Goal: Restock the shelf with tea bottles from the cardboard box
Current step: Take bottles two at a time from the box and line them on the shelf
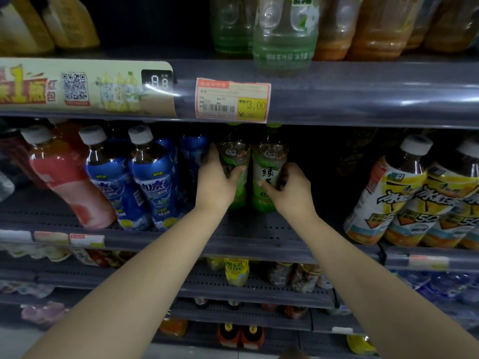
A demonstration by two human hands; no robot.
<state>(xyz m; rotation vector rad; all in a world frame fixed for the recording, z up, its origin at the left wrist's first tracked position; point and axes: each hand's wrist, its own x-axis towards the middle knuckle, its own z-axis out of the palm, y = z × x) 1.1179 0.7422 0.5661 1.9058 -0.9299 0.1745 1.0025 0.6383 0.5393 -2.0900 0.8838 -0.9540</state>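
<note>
Two green tea bottles stand upright side by side, set back on the middle shelf. My left hand grips the left green tea bottle around its body. My right hand grips the right green tea bottle, whose white and green label faces me. Both bottles rest on the perforated shelf floor, and their caps are hidden behind the shelf rail above. The cardboard box is out of view.
Blue-labelled bottles and a red one lean left of my hands. Yellow-labelled iced tea bottles stand to the right, across a dark gap. A price tag hangs on the upper rail; lower shelves hold more drinks.
</note>
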